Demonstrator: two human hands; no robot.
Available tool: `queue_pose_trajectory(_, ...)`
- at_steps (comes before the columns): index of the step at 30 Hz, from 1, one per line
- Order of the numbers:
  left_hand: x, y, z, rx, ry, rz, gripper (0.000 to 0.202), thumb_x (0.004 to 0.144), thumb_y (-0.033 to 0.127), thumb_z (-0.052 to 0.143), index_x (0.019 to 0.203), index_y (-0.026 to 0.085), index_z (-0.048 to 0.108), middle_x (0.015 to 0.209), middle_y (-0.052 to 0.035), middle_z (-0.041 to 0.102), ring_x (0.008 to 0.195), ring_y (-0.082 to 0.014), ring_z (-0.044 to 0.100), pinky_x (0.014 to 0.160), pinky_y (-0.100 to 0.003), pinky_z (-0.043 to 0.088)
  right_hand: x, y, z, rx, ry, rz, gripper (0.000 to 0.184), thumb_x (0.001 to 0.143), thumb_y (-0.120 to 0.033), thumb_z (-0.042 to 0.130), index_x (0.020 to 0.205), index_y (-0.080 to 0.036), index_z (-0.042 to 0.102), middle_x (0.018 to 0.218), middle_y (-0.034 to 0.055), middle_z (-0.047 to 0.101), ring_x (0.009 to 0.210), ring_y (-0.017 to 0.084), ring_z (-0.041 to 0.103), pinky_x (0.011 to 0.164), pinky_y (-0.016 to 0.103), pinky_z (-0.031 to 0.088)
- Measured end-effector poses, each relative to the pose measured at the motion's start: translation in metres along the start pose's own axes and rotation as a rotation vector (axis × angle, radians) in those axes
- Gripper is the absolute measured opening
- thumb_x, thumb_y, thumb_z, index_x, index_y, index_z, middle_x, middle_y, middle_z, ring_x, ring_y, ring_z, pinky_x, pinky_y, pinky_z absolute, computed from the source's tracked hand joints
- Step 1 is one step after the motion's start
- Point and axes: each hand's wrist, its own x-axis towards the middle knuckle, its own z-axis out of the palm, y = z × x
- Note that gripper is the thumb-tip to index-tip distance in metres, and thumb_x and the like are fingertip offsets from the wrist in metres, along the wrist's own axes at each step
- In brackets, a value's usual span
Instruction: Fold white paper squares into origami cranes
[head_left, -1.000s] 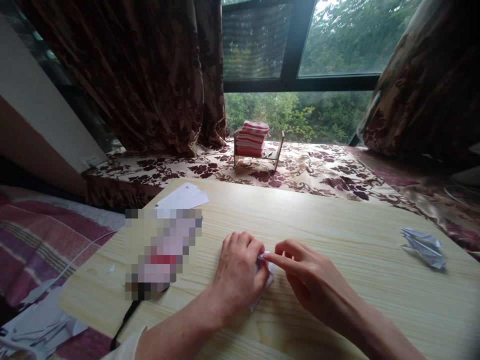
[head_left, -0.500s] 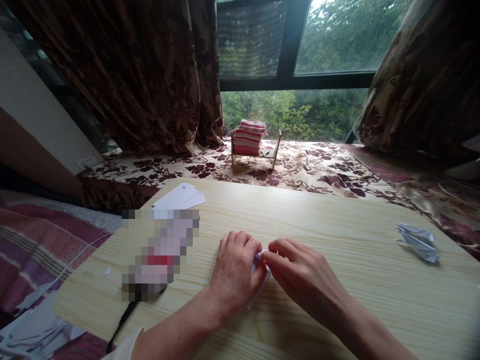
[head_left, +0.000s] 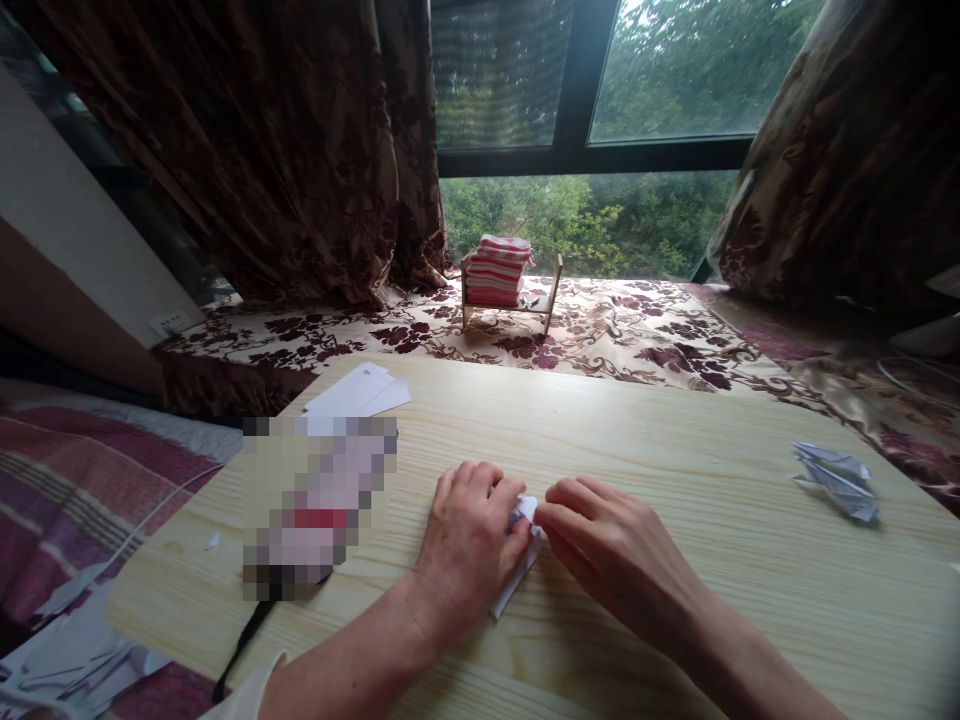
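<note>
A small piece of folded white paper (head_left: 523, 572) lies on the light wooden table, partly covered by my fingers. My left hand (head_left: 474, 535) is closed over its left side, thumb pressing near the fold. From the right, my right hand (head_left: 600, 530) pinches at the paper's upper right edge with thumb and forefinger. The exact folds under the left fingers are hidden.
Folded paper planes (head_left: 838, 482) lie at the table's right. White paper sheets (head_left: 356, 390) are at the back left, beside a blurred-out pinkish item (head_left: 322, 510) with a black strap. A small rack with striped cloths (head_left: 496, 272) stands on the window ledge.
My right hand has shifted slightly right, and more of the white paper shows between the hands. My left hand stays nearly in place.
</note>
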Motion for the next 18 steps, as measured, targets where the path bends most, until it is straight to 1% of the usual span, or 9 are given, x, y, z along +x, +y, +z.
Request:
queue_pose_trajectory(2, -0.0002, 0.0003, 0.0004, -0.007, 0.038, 0.046, 0.019, 0.081, 0.018, 0.054, 0.099, 0.019, 0.059, 0.101, -0.0078, 0.056, 0.096, -0.0235, 0.048, 0.088, -0.042, 0.039, -0.0002, 0.0002, 0.001, 0.006, 0.008, 0.006, 0.019, 0.089, -0.013, 0.046, 0.077, -0.018, 0.061, 0.075, 0.0035, 0.06, 0.067, 0.014, 0.05, 0.058, 0.025, 0.037)
queue_pose_trajectory(4, -0.0006, 0.0008, 0.0004, 0.005, 0.065, 0.096, 0.013, 0.082, 0.017, 0.051, 0.092, 0.019, 0.06, 0.099, -0.0079, 0.056, 0.095, -0.0229, 0.049, 0.091, -0.043, 0.037, -0.0005, 0.0, 0.0016, 0.007, 0.027, 0.01, 0.021, 0.09, -0.013, 0.045, 0.077, -0.018, 0.061, 0.074, 0.0032, 0.06, 0.066, 0.014, 0.05, 0.058, 0.024, 0.037)
queue_pose_trajectory(6, -0.0012, 0.0015, -0.0003, 0.029, 0.069, 0.115, 0.011, 0.083, 0.018, 0.05, 0.087, 0.019, 0.06, 0.096, -0.0072, 0.057, 0.094, -0.0222, 0.049, 0.095, -0.045, 0.034, -0.0007, -0.0006, 0.0018, 0.003, 0.035, 0.01, 0.023, 0.09, -0.014, 0.044, 0.075, -0.018, 0.06, 0.073, 0.0032, 0.06, 0.065, 0.013, 0.05, 0.058, 0.024, 0.037)
queue_pose_trajectory(11, -0.003, 0.0029, -0.0026, 0.063, 0.055, 0.095, 0.01, 0.083, 0.02, 0.05, 0.086, 0.021, 0.06, 0.094, -0.0051, 0.057, 0.092, -0.0208, 0.05, 0.101, -0.048, 0.026, -0.0011, -0.0029, 0.0013, -0.013, 0.038, 0.01, 0.025, 0.09, -0.014, 0.043, 0.075, -0.019, 0.062, 0.072, 0.0034, 0.06, 0.064, 0.013, 0.051, 0.057, 0.023, 0.038)
queue_pose_trajectory(18, -0.0032, 0.0014, -0.0018, 0.068, 0.073, 0.082, 0.01, 0.084, 0.022, 0.052, 0.077, 0.021, 0.06, 0.089, -0.0032, 0.057, 0.089, -0.019, 0.05, 0.101, -0.046, 0.026, -0.0011, -0.0041, 0.0011, -0.012, 0.028, 0.019, 0.025, 0.09, -0.014, 0.044, 0.075, -0.019, 0.062, 0.071, 0.0029, 0.058, 0.062, 0.012, 0.05, 0.056, 0.023, 0.037)
